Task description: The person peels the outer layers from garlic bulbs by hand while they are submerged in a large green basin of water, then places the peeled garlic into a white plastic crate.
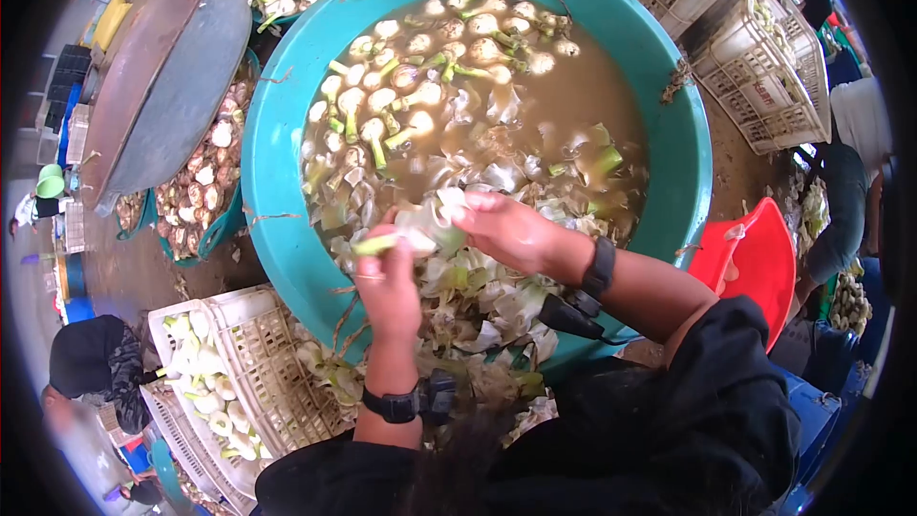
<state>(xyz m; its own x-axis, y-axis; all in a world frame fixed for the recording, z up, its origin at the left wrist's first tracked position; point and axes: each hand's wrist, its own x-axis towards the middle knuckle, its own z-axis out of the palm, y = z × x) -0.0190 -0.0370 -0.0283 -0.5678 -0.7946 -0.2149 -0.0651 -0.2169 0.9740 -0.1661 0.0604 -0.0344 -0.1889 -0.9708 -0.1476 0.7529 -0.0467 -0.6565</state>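
Over a big teal tub (267, 143) of muddy water, my left hand (387, 291) is closed around a white bulb with a green stem (377, 245), which looks like fresh garlic. My right hand (506, 226) pinches pale outer skin (445, 210) at the bulb's other end; slight blur hides the exact grip. Stemmed bulbs (420, 96) float in the far part of the tub. Loose papery peels (487, 301) pile up beneath my hands, at the near side.
White crates with peeled bulbs (215, 387) stand at the lower left. More crates (764, 76) are at the upper right, beside a red plastic chair or basin (764, 263). A large metal pan (177, 86) leans at left near baskets of bulbs (201, 196). Other people are around.
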